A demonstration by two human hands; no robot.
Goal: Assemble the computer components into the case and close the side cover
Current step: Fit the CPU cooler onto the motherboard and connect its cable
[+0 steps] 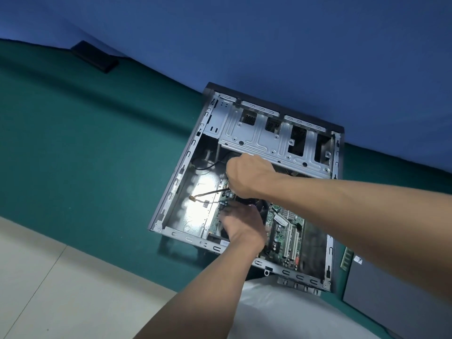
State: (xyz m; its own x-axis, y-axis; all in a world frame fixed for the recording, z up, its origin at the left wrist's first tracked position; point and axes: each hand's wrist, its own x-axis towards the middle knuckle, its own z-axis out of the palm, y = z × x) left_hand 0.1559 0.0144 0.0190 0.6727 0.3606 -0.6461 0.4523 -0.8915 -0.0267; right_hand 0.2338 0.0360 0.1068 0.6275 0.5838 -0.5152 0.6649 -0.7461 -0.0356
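Reaching into the open case (181, 170), centre frame on green table (85, 143): both hands over motherboard (288, 231). Left hand (241, 226) blurred, right hand (247, 172) knuckles-up, fingers hidden; either grip impossible to tell. Dark part (254, 203) between them mostly covered.

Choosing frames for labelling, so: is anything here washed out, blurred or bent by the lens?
Head view throughout: glare whites out the bare metal floor of the case; the left hand is smeared by motion at its fingertips; the wide lens bows the far edge of the green table; overall light is dim and bluish.
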